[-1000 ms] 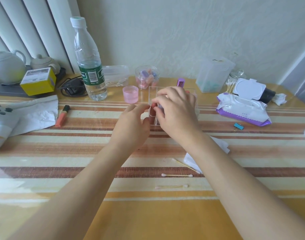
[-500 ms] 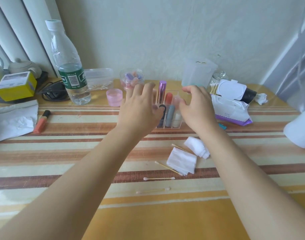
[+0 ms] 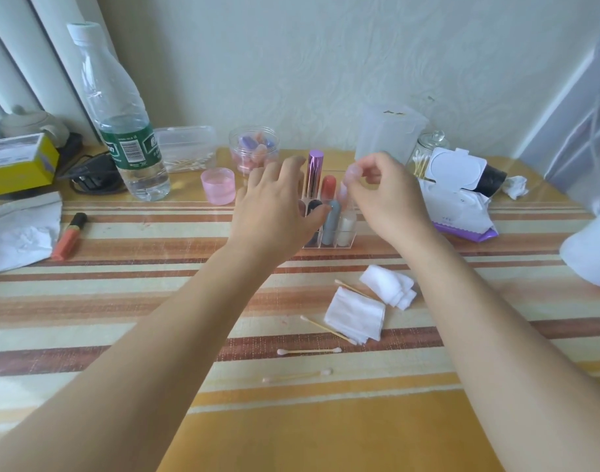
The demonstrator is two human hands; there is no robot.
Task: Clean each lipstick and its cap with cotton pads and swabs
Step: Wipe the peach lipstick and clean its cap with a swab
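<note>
Tabletop (image 3: 121,301), striped cloth: carrying everything listed, with working space lying open at the near edge.

Water bottle (image 3: 121,131), far left, and wipes pack (image 3: 458,206), far right: standing back from the work, likely parked as supplies.

Left hand (image 3: 274,212): hovering over the left side of the organizer, grip loose and spread, holding nothing; the thumb is touching or nearly touching a dark tube top, probably choosing the next one.

Right hand (image 3: 390,206): hanging just right of the organizer, fingers curled inward. Blur is hiding the fingertips, so I cannot tell whether this grip has anything in it.

Clear organizer (image 3: 329,246): sitting between the hands, keeping the lipsticks (image 3: 332,219) upright in separate slots.

Cotton pads (image 3: 354,315): lying near and right of the organizer, one crumpled, within easy reach.

Swabs (image 3: 308,351): lying scattered beside the pads.

Stray orange lipstick (image 3: 68,236): lying flat, well apart on the left.
</note>
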